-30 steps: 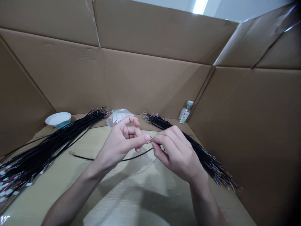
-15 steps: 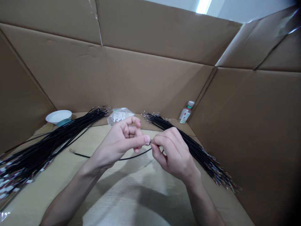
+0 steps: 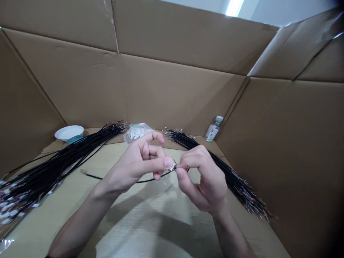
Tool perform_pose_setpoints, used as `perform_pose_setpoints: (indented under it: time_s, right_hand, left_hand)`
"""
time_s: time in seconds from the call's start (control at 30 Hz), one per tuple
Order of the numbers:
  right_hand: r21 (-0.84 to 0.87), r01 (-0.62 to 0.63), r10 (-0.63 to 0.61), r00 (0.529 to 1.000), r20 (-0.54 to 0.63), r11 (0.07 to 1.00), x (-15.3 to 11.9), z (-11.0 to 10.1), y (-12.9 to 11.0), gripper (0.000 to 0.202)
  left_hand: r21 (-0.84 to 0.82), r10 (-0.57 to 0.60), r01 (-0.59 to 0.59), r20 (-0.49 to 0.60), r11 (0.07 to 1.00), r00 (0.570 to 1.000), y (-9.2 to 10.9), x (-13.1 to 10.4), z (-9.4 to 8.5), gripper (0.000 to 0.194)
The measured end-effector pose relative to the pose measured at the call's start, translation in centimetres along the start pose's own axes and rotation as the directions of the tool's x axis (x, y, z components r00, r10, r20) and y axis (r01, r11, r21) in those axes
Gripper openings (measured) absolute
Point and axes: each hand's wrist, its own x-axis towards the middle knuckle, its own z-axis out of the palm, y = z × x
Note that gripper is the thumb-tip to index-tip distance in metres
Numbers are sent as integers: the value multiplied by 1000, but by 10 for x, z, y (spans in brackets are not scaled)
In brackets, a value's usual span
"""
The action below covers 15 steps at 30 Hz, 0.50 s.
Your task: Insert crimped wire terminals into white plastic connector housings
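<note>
Between thumb and fingers, my left hand [image 3: 145,159] pinches a small white connector [image 3: 172,167]. My right hand [image 3: 202,177] is closed at the fingertips on thin coloured wires [image 3: 175,167] that meet the connector's right side. A black cable [image 3: 147,180] runs behind my left hand, its far end with bare wire tips lying on the table to the left. How far the wires sit inside the connector is too small to tell.
Black cable bundles lie at left [image 3: 72,154] and right [image 3: 231,175]. At the back stand a white bowl [image 3: 69,132], a clear bag of white pieces [image 3: 137,133] and a small bottle [image 3: 214,129]. Cardboard walls [image 3: 182,93] enclose the table [image 3: 139,222].
My right hand has shifted slightly right and its fingers have changed their hold. The white connector and coloured wires now show between the fingertips. The view has shifted slightly.
</note>
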Motion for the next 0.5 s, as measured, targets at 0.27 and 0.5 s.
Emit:
perform_pose_setpoints:
  time_s: [0.27, 0.5]
  right_hand:
    - [436, -542, 479, 840, 254, 719, 3, -8, 6, 12]
    - [573, -619, 547, 773, 321, 538, 3, -2, 7, 16]
  left_hand:
    - [325, 370, -308, -147, 894, 917, 5, -11, 3, 37]
    - [507, 485, -363, -127, 782, 865, 4, -17, 3, 23]
